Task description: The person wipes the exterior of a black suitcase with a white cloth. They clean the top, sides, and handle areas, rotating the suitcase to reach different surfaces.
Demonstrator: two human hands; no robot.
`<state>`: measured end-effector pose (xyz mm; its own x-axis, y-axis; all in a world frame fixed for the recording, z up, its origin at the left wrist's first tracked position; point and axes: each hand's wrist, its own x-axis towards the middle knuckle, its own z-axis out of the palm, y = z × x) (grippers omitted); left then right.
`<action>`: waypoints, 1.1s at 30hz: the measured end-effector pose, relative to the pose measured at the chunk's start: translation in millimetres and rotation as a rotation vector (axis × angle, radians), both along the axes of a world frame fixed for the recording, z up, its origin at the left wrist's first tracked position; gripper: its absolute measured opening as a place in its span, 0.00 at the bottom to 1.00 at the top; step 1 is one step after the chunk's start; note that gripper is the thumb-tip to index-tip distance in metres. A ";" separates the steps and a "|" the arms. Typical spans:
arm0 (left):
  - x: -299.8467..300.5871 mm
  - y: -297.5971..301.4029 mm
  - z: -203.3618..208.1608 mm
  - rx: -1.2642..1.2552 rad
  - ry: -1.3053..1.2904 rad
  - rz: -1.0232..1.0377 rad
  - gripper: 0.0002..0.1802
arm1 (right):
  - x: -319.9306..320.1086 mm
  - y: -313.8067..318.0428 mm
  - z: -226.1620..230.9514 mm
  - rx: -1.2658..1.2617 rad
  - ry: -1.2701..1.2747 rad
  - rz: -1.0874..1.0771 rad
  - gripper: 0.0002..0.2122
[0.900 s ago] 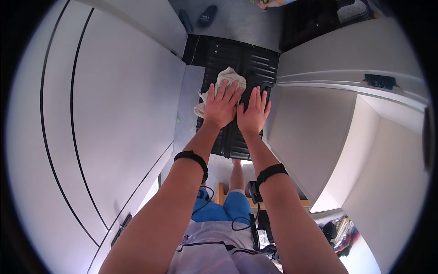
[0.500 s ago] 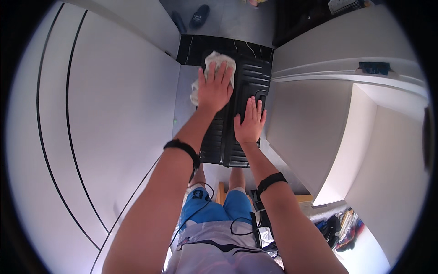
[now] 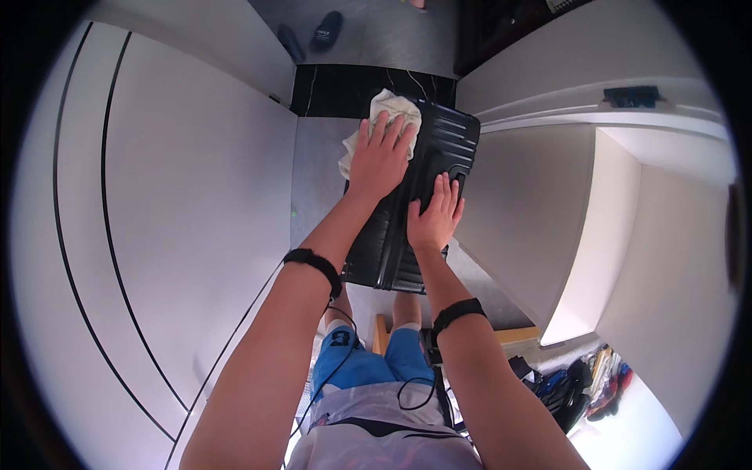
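A black ribbed suitcase lies on the floor in front of my legs, tilted slightly with its far end to the right. My left hand rests on a crumpled off-white cloth at the suitcase's far left part, fingers spread and palm down. Part of the cloth hangs over the left edge. Flat on the suitcase's right half lies my right hand, fingers stretched out, with nothing in it. Its fingertips are close to the side handle.
White panels stand on the left. To the right is a white cabinet with an open compartment. Dark slippers lie beyond the black marble threshold. Clothes are piled at lower right.
The suitcase's far end has swung to the right in the picture. My left hand and the cloth have shifted right with it. My right hand stays flat on the suitcase.
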<state>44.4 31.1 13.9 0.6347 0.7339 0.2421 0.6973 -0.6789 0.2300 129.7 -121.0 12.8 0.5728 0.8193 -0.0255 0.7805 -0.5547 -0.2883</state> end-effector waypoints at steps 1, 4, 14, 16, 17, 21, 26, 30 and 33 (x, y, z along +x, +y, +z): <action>-5.7 -8.0 1.3 -0.012 -0.012 -0.017 0.30 | -1.2 1.0 0.5 -0.018 0.007 -0.015 0.35; -23.0 -34.0 2.9 -0.043 -0.009 -0.041 0.30 | -4.0 3.1 1.3 -0.012 0.024 -0.013 0.34; -65.6 -127.7 12.4 -0.149 0.048 -0.151 0.32 | 1.3 -4.0 -5.9 0.032 -0.006 0.031 0.33; -64.9 -116.9 4.7 -0.174 0.084 -0.207 0.32 | 1.6 -5.9 -5.7 0.053 -0.016 0.048 0.34; -65.0 -109.5 1.3 -0.165 0.098 -0.226 0.32 | 1.8 -7.0 -5.2 0.048 -0.010 0.054 0.34; -65.4 -80.8 3.0 -0.161 0.004 -0.335 0.33 | 3.6 -11.0 -1.8 0.051 -0.009 0.051 0.34; -32.8 -32.7 8.0 -0.181 0.069 -0.225 0.36 | 4.2 -8.8 -1.7 0.053 0.012 0.068 0.34; 0.0 3.5 -6.5 -0.102 -0.009 -0.071 0.38 | 2.2 -8.2 -0.9 0.040 -0.003 0.082 0.35; 17.4 29.7 -10.7 -0.109 0.036 -0.026 0.37 | 1.4 -8.3 1.7 0.038 -0.015 0.076 0.36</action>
<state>61.8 60.8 3.2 0.6607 0.7378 0.1383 0.6888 -0.6692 0.2788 131.0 -129.3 14.5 0.5087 0.8608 0.0139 0.8244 -0.4824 -0.2961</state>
